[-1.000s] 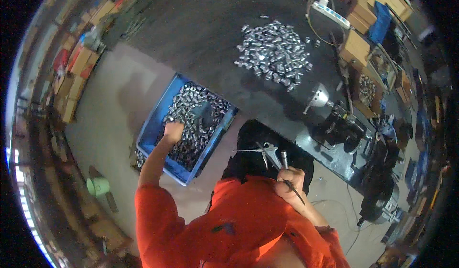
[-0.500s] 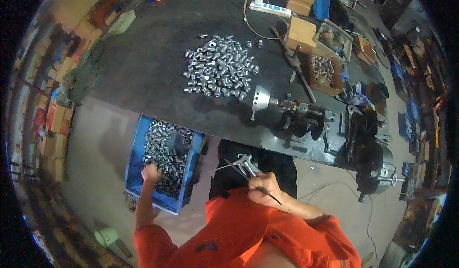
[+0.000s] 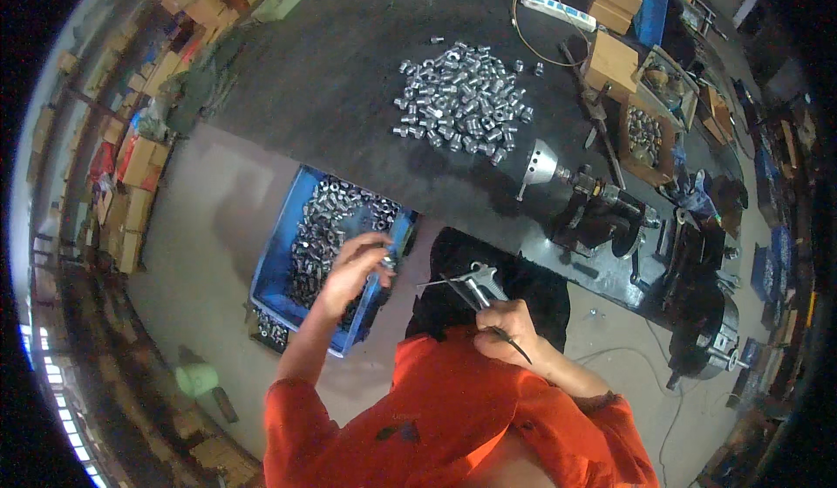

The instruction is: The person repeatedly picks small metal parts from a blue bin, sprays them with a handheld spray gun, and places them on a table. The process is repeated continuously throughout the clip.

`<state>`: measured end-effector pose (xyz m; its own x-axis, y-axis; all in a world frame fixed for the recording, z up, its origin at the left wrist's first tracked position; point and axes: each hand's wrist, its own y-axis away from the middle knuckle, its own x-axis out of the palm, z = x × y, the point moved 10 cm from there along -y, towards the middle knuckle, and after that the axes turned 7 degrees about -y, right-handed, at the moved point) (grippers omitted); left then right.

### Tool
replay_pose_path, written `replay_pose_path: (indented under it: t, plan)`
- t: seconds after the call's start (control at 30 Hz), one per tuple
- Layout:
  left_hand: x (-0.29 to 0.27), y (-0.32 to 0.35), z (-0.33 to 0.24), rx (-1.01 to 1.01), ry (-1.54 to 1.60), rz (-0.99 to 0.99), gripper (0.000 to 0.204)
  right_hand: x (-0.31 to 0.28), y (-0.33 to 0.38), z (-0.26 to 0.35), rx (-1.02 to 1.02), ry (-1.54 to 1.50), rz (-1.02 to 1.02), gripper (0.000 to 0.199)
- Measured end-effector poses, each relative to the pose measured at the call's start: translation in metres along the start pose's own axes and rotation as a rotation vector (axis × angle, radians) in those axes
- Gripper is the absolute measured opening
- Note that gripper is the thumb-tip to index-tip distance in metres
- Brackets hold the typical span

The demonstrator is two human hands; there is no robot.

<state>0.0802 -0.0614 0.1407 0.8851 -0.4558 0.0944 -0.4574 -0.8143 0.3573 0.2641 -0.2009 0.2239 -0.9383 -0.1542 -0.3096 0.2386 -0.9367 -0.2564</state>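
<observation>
The left hand [image 3: 356, 266] is reaching out from an orange sleeve, forearm stretched forward and slightly left, hovering over the near right corner of a blue plastic bin [image 3: 277, 261] that is sitting on the floor beside the worktop [image 3: 349, 78]. Its grip is pressed together around a small metal part [image 3: 384, 262], fingertips curling in and pinching the shiny piece just above the bin's rim. The bin is rectangular, with smooth moulded walls, and is holding a heap of small silvery cylindrical fittings [image 3: 327, 227] that are glinting like machined steel or aluminium.

The right hand [image 3: 504, 329] is sitting close to the chest, wrist bent, its grip wrapping tightly around the handle of a grey metal air blow gun [image 3: 475, 284]. The gun's thin straight nozzle is pointing left toward the other hand, and a dark slender hose is trailing from under the fist.

Further out, on the dark matt worktop, a loose pile of similar silvery fittings [image 3: 462, 105] is lying spread flat. To its right a polished cone-shaped metal piece [image 3: 538, 164] is standing on a black, heavy-looking machine [image 3: 602, 213]. Brown cardboard boxes [image 3: 610, 61] and a white power strip [image 3: 558, 10] are lying along the far edge.
</observation>
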Motion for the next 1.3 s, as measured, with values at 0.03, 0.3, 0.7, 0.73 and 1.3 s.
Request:
replay_pose_path:
  t: [0.03,0.3,0.7,0.73,1.3]
  plan:
    - [0.026,0.001,-0.001,0.017,0.124,0.130,0.028,0.001,-0.004,0.004,-0.009,-0.010,0.012,0.017]
    - [0.124,0.014,0.023,-0.181,0.527,0.395,0.038,0.005,-0.003,-0.008,0.088,-0.114,0.023,0.015]
    - [0.107,0.011,0.010,-0.071,0.293,0.262,0.035,0.006,-0.007,-0.007,0.066,-0.155,0.009,0.012]
    - [0.106,0.011,0.010,-0.079,0.277,0.254,0.033,0.005,-0.007,-0.006,0.070,-0.154,0.012,0.012]
    - [0.121,0.011,-0.037,0.166,-0.277,0.454,0.025,0.013,0.000,-0.016,0.117,-0.081,0.105,0.014]
